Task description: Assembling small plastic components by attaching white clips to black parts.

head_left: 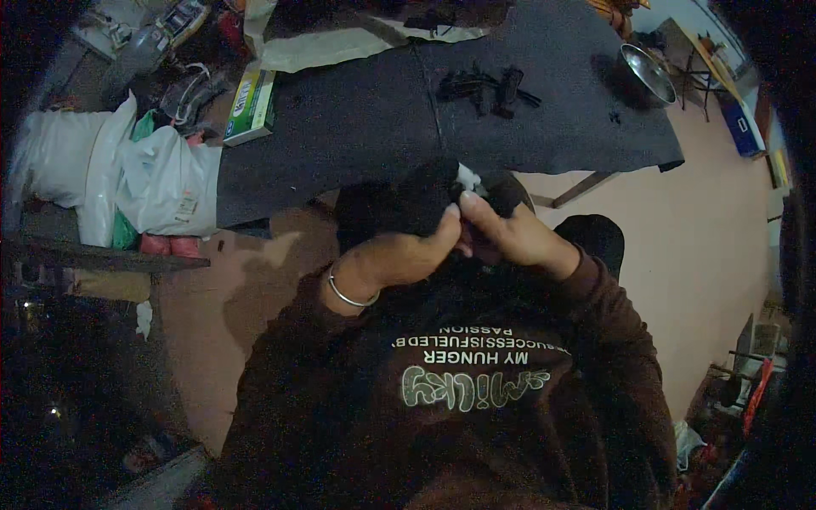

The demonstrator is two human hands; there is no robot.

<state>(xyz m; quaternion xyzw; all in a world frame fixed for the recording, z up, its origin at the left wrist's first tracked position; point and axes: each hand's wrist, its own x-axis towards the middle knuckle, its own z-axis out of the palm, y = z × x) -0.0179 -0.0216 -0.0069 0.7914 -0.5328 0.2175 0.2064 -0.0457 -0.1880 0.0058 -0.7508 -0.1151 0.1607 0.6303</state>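
- White piece (467, 178): small; located at the tips of the two hands, above the person's lap and just off the near edge of the surface. Its exact form cannot be told; dark areas surround it.
- Right hand (520, 236): grasping the white piece, thumb extended to its lower end. The other fingers are largely hidden beneath.
- Left hand (408, 255): curled, thumb raised beside the right thumb. Whether it also grips the white piece cannot be told.
- Bracelet (350, 294): silver-coloured, open band, worn on the left wrist.
- Sweatshirt (476, 442): dark brown, long-sleeved, light print on the chest.
- Surface (357, 119): covered in dark grey material, positioned beyond the hands.
- Black parts (507, 92): several slender and blocky items, grouped in a loose pile on the surface beyond the hands.
- Box (251, 106): green and white, at the left part of the surface.
- Pale sheet (331, 42): spread along the far left part of the surface.
- Metal bowl (648, 75): round, shiny, tilted in view, at the far right end of the surface.
- White bags (166, 183): filled, stacked left of the surface.
- Blue container (742, 127): at far right, beyond the pinkish floor (680, 221).
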